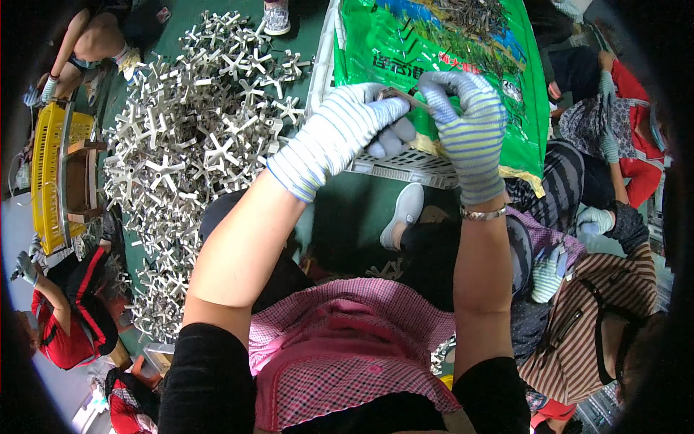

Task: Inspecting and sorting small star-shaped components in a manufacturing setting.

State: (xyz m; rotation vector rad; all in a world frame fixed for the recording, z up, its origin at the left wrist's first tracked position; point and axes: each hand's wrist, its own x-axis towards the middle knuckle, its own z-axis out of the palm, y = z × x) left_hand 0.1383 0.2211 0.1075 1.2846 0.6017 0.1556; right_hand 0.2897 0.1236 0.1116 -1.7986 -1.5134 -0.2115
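Observation:
In front of me, both striped-gloved hands meet above a green printed bag (434,54). My left hand (340,134) pinches a small thin metal piece (406,98) between thumb and fingers. The other end of that piece lies at the fingertips of my right hand (470,130), whose fingers are curled in on it. Its exact shape is partly hidden by the gloves. Under the bag stands a white plastic crate (394,168). On the bag's far part lies a heap of small dark thin pieces (473,20).
A large pile of star-shaped grey metal castings (195,152) covers the green floor at left. Beyond it stands a yellow plastic crate (54,170). Several people sit around, including a person in a striped top (578,333) close at my right and one in red (72,318) at left.

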